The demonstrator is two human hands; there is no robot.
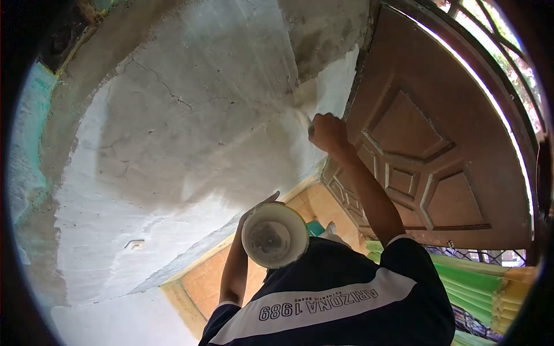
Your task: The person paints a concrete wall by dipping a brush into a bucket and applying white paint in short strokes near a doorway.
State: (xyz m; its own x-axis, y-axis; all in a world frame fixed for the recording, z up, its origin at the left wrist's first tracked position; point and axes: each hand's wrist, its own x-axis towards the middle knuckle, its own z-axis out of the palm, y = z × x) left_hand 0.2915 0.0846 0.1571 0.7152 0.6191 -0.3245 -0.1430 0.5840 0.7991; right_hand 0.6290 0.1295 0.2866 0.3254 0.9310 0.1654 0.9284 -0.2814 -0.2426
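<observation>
My left hand (266, 202) is wrapped around the side of a round white tub (304, 236) in front of my chest. Greyish-white material (270, 239) lies in the bottom of the tub. My right hand (329, 133) is raised in a closed fist close to the wall, near the door's edge. A pale, blurred shape shows at its knuckles against the wall; what the fist grips is hidden. The wall (190, 132) has a grey, damp-looking patch with thin cracks, bordered by whiter areas.
A brown panelled door (433, 121) stands at the right, beside a window grille (508, 40). Orange floor tiles (210, 277) show below. Green and yellow curtains (467, 282) hang at the lower right. A small fitting (135, 244) sits low on the wall.
</observation>
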